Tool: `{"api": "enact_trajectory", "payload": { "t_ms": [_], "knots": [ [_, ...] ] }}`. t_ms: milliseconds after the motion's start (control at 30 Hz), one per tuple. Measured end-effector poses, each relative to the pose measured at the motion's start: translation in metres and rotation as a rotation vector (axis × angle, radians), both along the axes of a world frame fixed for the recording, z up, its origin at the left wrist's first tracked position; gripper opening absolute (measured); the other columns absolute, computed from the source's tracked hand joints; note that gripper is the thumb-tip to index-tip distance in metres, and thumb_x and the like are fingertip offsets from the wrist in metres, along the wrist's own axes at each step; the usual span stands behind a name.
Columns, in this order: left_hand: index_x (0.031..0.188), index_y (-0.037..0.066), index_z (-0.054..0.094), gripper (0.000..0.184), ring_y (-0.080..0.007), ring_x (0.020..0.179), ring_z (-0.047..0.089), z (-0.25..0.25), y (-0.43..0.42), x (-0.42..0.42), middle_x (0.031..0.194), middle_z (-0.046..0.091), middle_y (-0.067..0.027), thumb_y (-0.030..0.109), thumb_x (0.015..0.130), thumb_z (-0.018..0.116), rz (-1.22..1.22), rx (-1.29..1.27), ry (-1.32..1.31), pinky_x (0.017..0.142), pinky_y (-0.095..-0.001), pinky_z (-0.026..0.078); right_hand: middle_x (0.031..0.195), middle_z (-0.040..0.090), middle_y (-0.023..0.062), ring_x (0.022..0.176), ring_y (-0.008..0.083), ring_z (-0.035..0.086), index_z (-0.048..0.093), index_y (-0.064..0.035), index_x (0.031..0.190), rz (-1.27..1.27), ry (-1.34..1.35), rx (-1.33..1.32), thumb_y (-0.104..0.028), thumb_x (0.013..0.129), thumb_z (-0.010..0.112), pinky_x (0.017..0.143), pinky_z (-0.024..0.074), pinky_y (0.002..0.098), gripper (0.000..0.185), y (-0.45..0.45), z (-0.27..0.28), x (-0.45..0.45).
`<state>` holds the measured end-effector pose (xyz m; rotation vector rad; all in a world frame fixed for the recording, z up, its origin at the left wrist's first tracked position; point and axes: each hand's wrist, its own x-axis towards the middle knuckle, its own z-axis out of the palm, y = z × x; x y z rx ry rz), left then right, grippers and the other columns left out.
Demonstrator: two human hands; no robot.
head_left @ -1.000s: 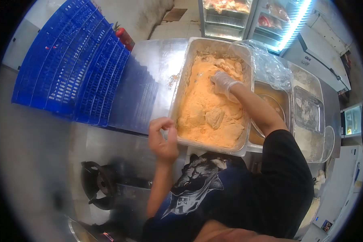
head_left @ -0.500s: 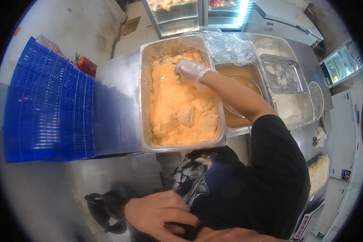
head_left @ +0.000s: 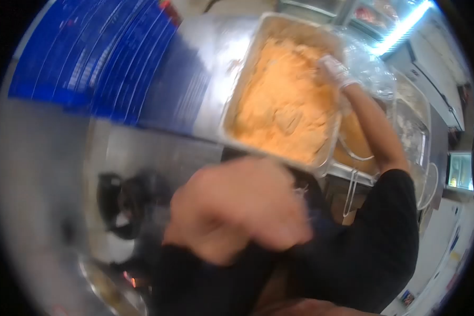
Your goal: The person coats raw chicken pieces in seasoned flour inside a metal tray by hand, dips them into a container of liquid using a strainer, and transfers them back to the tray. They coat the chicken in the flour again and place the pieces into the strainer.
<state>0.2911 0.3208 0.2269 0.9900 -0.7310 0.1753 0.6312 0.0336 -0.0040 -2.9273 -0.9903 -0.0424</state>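
A deep metal tray (head_left: 243,79) sits on the steel table, filled with orange-coloured powdery coating (head_left: 287,100). Lumps show under its surface, but I cannot tell what they are. My right hand (head_left: 334,71), in a clear plastic glove, is at the tray's right side near the far end. Its fingers look curled toward the coating, and whatever they hold is hidden. My bare left hand (head_left: 239,208) is in front of my body, apart from the tray's near edge. Motion blurs its fingers, and nothing shows in it.
Blue plastic crates (head_left: 89,63) are stacked left on the steel table (head_left: 208,50). A clear plastic bag (head_left: 371,66) lies behind my right wrist. Right of the tray, a container of brownish liquid (head_left: 358,129) has a wire handle (head_left: 351,192) by it. A floury tray (head_left: 408,100) stands beyond.
The view has swung, shifting the tray up and right. My right hand has moved from the coating's middle to the tray's right side. My left hand has risen toward the tray's near edge.
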Motion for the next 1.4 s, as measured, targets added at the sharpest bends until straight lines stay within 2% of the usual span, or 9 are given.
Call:
{"api": "enact_trajectory", "payload": {
  "t_ms": [167,333,500,633,733,933,1033,1267,1400],
  "knots": [
    [0.113,-0.004,0.066,0.015,-0.0188,0.091,0.07,-0.002,-0.038,-0.001,0.097,0.075,-0.0123,0.002,0.1,0.06,-0.011,-0.444,0.101,0.081,-0.03,0.051,0.074,0.073,0.0218,0.067,0.0322,0.073,0.078,-0.0023,0.079,-0.008,0.112,0.385,-0.01,0.083,0.068,0.064,0.057,0.0432,0.013,0.025,0.042,-0.037],
    [0.118,-0.003,0.063,0.019,-0.0181,0.09,0.066,-0.032,-0.079,-0.018,0.095,0.072,-0.011,0.006,0.101,0.061,-0.182,-0.599,0.143,0.08,-0.0305,0.048,0.093,0.071,0.0177,0.086,0.0294,0.07,0.075,-0.0018,0.101,-0.168,-0.013,-0.158,-0.02,0.082,0.08,0.079,0.0549,0.041,0.027,-0.014,-0.011,-0.027],
    [0.122,-0.002,0.06,0.023,-0.0173,0.089,0.062,-0.041,-0.074,-0.018,0.092,0.069,-0.0097,0.01,0.103,0.061,-0.199,-0.447,0.169,0.08,-0.031,0.044,0.112,0.075,0.003,0.1,0.0177,0.069,0.076,-0.0124,0.121,-0.506,0.268,-0.163,-0.031,0.091,0.08,0.085,0.0553,0.0328,0.036,0.004,0.158,-0.117],
    [0.126,-0.001,0.058,0.027,-0.0167,0.088,0.059,-0.049,-0.025,0.003,0.091,0.066,-0.0087,0.013,0.104,0.062,-0.072,-0.064,0.15,0.08,-0.0314,0.042,0.11,0.075,0.0022,0.095,0.0175,0.068,0.072,-0.0077,0.125,-0.447,0.33,0.085,-0.04,0.095,0.077,0.082,0.0549,0.0316,0.045,-0.098,0.149,-0.102],
    [0.131,-0.003,0.057,0.031,-0.0161,0.093,0.058,-0.05,0.011,0.018,0.091,0.065,-0.0075,0.013,0.104,0.06,0.016,0.196,0.172,0.081,-0.0308,0.041,0.094,0.075,0.0047,0.087,0.0078,0.069,0.077,-0.0029,0.113,-0.489,0.417,0.407,-0.017,0.088,0.075,0.074,0.0551,0.0273,0.028,-0.145,0.114,-0.121],
    [0.123,-0.004,0.062,0.025,-0.0136,0.098,0.065,-0.099,0.022,0.043,0.098,0.072,-0.0089,0.005,0.1,0.062,0.498,0.283,0.44,0.086,-0.0265,0.045,0.102,0.077,0.0156,0.095,0.0286,0.073,0.077,-0.0045,0.108,-0.952,0.253,0.055,-0.022,0.084,0.076,0.088,0.0547,0.0416,0.03,-0.145,0.06,-0.178],
    [0.117,-0.003,0.064,0.02,-0.0119,0.093,0.068,-0.122,0.026,0.055,0.097,0.074,-0.0089,0.004,0.098,0.065,0.653,0.372,0.547,0.083,-0.0253,0.048,0.107,0.076,0.0168,0.099,0.0323,0.072,0.077,-0.0055,0.11,-0.774,0.221,-0.017,-0.023,0.084,0.075,0.089,0.0547,0.042,0.031,-0.196,0.017,-0.169],
    [0.117,0.003,0.067,0.021,-0.0082,0.09,0.064,-0.129,-0.018,0.062,0.094,0.073,-0.0035,0.012,0.098,0.07,0.42,0.691,0.441,0.076,-0.0255,0.047,0.129,0.072,0.0172,0.121,0.027,0.068,0.065,-0.0056,0.139,-0.681,0.29,1.028,-0.026,0.091,0.069,0.104,0.0516,0.0364,0.052,-0.044,0.108,-0.186],
    [0.109,0.003,0.068,0.024,-0.0244,0.078,0.068,-0.148,-0.069,0.071,0.091,0.073,-0.0096,0.025,0.098,0.07,0.508,0.98,0.094,0.07,-0.0379,0.052,0.117,0.065,0.0062,0.095,0.019,0.063,0.061,-0.0058,0.133,-0.859,0.697,1.629,-0.062,0.098,0.066,0.078,0.0541,0.0351,0.067,0.071,0.106,-0.187]
  ]
}}
